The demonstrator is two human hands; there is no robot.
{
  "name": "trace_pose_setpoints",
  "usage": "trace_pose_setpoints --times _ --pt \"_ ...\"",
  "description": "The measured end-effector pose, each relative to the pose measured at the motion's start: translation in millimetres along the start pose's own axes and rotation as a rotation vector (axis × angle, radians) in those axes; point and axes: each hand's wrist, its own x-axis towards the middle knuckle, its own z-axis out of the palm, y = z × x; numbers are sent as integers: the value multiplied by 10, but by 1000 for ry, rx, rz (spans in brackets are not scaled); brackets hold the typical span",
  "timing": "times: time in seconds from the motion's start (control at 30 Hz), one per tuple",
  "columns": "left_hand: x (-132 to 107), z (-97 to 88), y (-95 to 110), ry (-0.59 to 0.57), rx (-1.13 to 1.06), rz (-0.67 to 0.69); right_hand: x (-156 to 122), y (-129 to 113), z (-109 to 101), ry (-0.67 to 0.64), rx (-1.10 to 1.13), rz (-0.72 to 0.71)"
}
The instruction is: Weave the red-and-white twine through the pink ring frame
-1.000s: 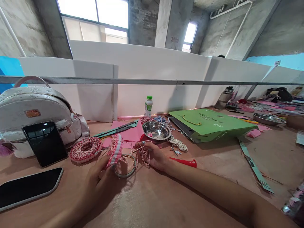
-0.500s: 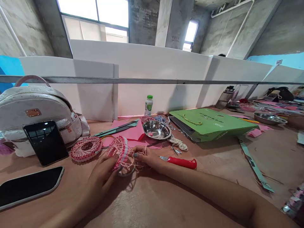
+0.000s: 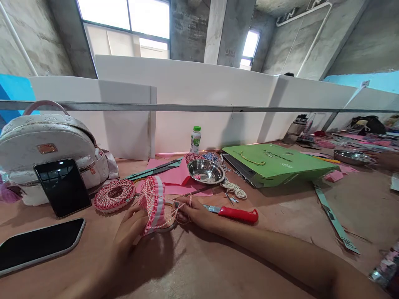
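Note:
My left hand [image 3: 130, 226] grips a pink-and-white woven cord hoop [image 3: 152, 203] at the table's near side. My right hand [image 3: 195, 214] pinches thin pink-and-white twine [image 3: 182, 209] at the hoop's right edge, and the hoop's lower rim is partly hidden by my fingers. Just right of that hand lies a craft knife with a red handle [image 3: 237, 214]. To the left of the hands sits a finished woven ring [image 3: 114, 195] in matching pink and white cord.
A steel bowl [image 3: 205, 171], pink paper [image 3: 170, 176], a white cord bundle [image 3: 233, 189] and a green paper bag [image 3: 276, 164] lie ahead. A white backpack [image 3: 43, 145] with a leaning phone [image 3: 62, 187] stands left, above another phone [image 3: 40, 245]. Another person's hand [image 3: 386, 161] shows far right.
The woven hoop now stands more upright between my hands, which have come closer together. The loose twine loops have drawn in, and my right hand sits lower, nearer the knife.

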Motion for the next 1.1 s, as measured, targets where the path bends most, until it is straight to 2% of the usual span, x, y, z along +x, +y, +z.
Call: trace_pose_setpoints --times 0.13,0.17,0.2,0.27,0.33,0.4,0.53,0.6,0.77,0.9,1.1 --pt "119 49 222 130 9 43 91 30 -135 263 502 198" --pt "146 61 274 144 31 39 101 12 -174 287 586 225" --pt "168 71 310 83 50 57 106 -10 -208 288 658 239" --pt "188 80 315 69 66 32 104 -55 -246 257 728 237" --pt "179 74 228 -13 43 -29 89 -90 -229 191 670 218" --pt "151 61 84 -216 10 0 62 -118 -160 103 495 176" --pt "99 57 -152 -307 44 54 2 -163 1 -168 122 25" --pt "93 64 -182 -334 50 57 -13 -167 32 -192 97 -8" --pt "116 67 -95 -289 93 73 -23 -130 4 -122 197 96" --pt "103 79 -84 -255 126 48 -18 -134 16 -76 114 44" --pt "27 110 -232 -160 152 -9 -35 -98 36 -264 -168 -58"
